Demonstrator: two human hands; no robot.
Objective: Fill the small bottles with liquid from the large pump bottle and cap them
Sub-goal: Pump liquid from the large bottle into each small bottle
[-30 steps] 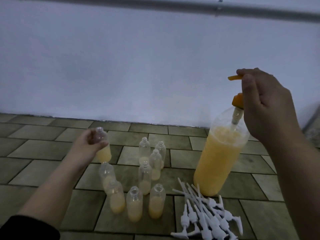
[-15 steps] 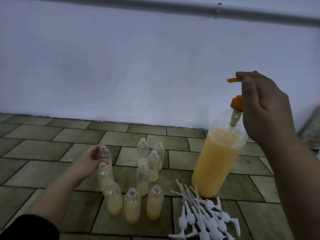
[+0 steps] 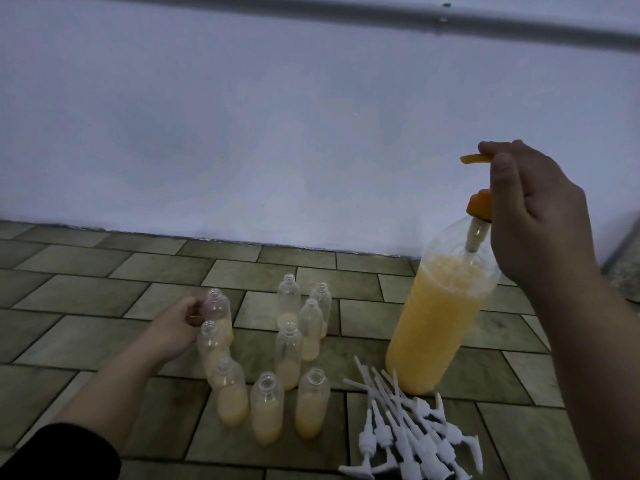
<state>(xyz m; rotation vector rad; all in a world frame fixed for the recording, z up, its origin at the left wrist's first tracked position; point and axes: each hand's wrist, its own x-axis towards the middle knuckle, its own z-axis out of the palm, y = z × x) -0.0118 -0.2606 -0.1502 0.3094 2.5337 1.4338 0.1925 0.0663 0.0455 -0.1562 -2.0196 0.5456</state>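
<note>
Parking small bottle (image 3: 219, 315) in the row, left hand (image 3: 176, 327) gripping it; right hand (image 3: 533, 216) pinches pump head (image 3: 475, 159), ready to dispense.

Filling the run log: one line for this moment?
left hand: grips small bottle, on floor | right hand: on pump head | small bottles: uncapped | caps: piled

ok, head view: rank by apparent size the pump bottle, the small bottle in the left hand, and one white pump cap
1. pump bottle, largest by far
2. small bottle held by the left hand
3. white pump cap: slimmer, though nearer the camera, so its length versus the small bottle is unsure
</note>
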